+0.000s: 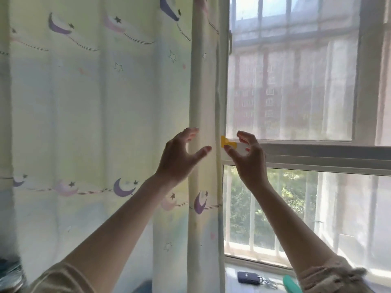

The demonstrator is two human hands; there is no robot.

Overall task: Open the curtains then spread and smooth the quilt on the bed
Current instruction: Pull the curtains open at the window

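Curtain (101,115) edge hangs between 2 spread hands (213,154).

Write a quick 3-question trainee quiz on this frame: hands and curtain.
1. True or false: the left hand is closed on the curtain.
2. Which side of the window does the moon-and-star curtain cover? A) the left B) the right C) none of it
3. Fill in: on the windowsill, the dark object beside the keys looks like a car key ____.

Key
1. False. Both the left and the right hand are open, fingers spread, on either side of the curtain's edge.
2. A
3. fob
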